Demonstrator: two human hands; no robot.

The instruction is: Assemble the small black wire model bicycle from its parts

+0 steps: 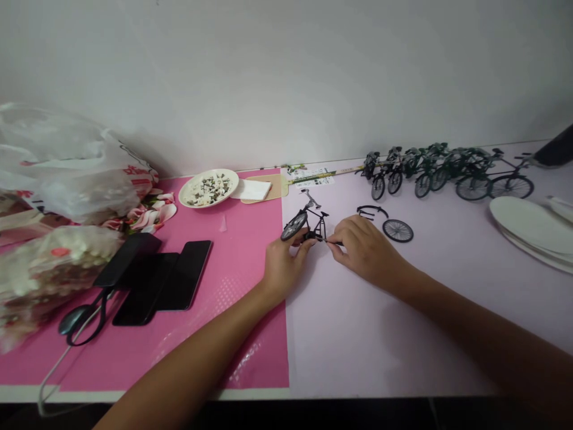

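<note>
A black miniature bicycle (317,218) is held tilted, its front wheel (294,226) toward the left and no rear wheel on its frame. My left hand (284,263) is closed around the lower frame, thumb and fingers near the pedals. The fingertips of my right hand (360,245) pinch at the rear end of the frame; a thin dark bit shows there, too small to name. Just beyond my right hand lie a loose spoked wheel (398,230) and a curved black mudguard (375,208), partly hidden by the knuckles.
Finished-looking miniature bicycles (421,167) stand in a row along the wall. White plates (532,224) are at right. A plate of small parts (185,194), a white pad (253,190), phones (185,278), a black box (128,257) and plastic bags (67,167) occupy the left.
</note>
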